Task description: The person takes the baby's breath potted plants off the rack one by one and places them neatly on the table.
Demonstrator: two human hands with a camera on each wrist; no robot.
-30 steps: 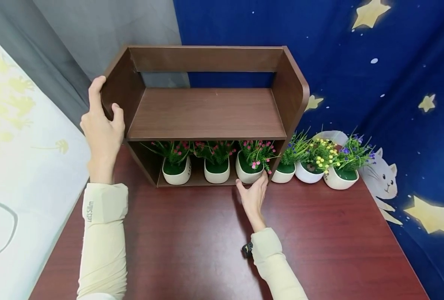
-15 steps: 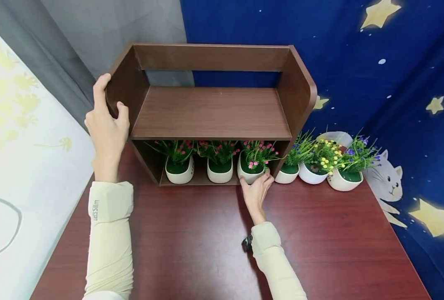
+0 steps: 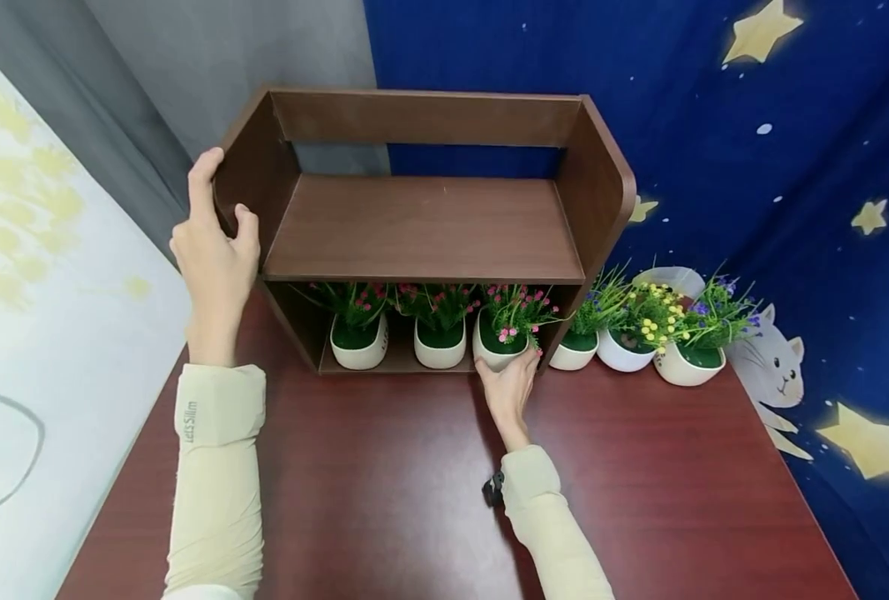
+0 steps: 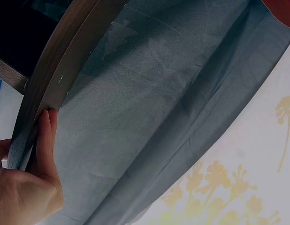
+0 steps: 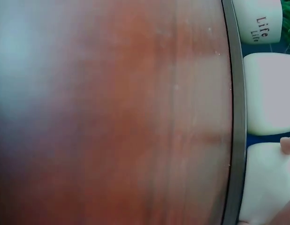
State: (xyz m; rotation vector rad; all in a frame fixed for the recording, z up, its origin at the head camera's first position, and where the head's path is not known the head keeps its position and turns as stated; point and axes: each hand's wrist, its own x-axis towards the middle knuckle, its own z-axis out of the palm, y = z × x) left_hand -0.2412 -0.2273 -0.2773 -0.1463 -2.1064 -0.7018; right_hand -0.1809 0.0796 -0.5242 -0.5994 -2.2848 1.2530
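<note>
A brown two-tier wooden shelf (image 3: 429,225) stands on the table. My left hand (image 3: 215,250) grips the shelf's left side panel, thumb inside and fingers outside; the left wrist view shows this hand (image 4: 30,183) around the panel's edge. In the lower tier, my right hand (image 3: 509,387) holds a white flowerpot with pink flowers (image 3: 491,354) at the right end, thumb on its left and fingers on its right. Two similar potted plants, the left one (image 3: 359,354) and the middle one (image 3: 440,354), stand beside it. In the right wrist view, the held pot (image 5: 262,173) is partly cut off.
To the shelf's right stand three more potted plants: one partly behind the side panel (image 3: 573,357), one with yellow flowers (image 3: 624,354) and one with purple flowers (image 3: 687,365). A reddish-brown table (image 3: 384,492) lies in front. Grey (image 3: 264,42) and blue star-patterned curtains (image 3: 684,150) hang behind.
The head view has shifted slightly. The right hand and the pot it holds have edged a little to the left within the shelf. The left hand keeps its grip on the side panel.
</note>
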